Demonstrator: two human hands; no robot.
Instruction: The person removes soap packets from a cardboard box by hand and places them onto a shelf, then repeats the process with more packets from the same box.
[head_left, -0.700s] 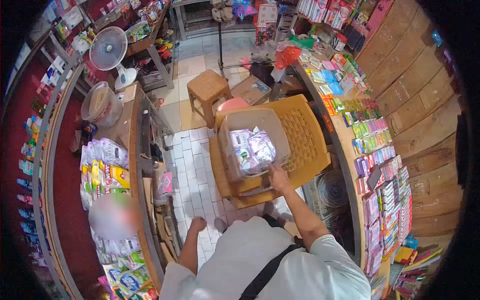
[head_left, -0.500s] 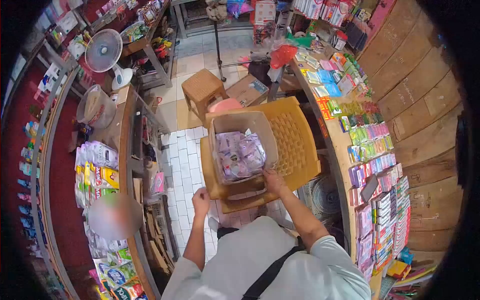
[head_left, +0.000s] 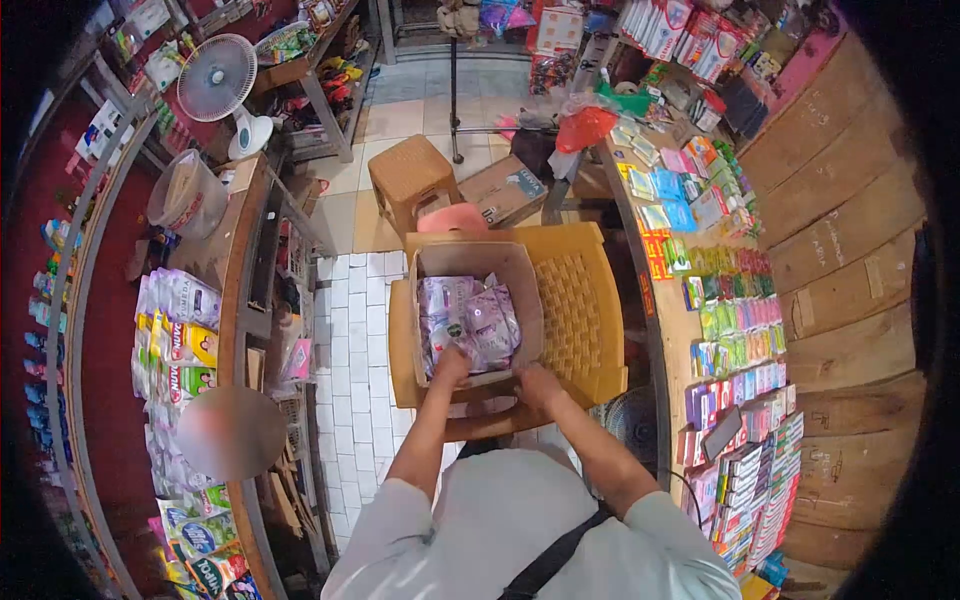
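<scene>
An open cardboard box (head_left: 424, 268) sits on a yellow plastic chair (head_left: 580, 310) in front of me. It is filled with purple and white packets (head_left: 466, 322). My left hand (head_left: 451, 366) reaches over the box's near edge and touches the packets. My right hand (head_left: 537, 387) rests on the box's near right corner, fingers curled against the cardboard. Whether either hand grips anything is hidden by the hands themselves.
A counter with stacked packets (head_left: 175, 330) runs along the left. On the right a curved counter (head_left: 660, 300) carries several rows of small coloured sachets. Behind the chair stand a brown stool (head_left: 410, 180), a cardboard carton (head_left: 505, 190) and a white fan (head_left: 220, 80).
My left hand rose from beside my body and came forward onto the packets in the box. My right hand stayed at the box's near right corner. The view shifted slightly.
</scene>
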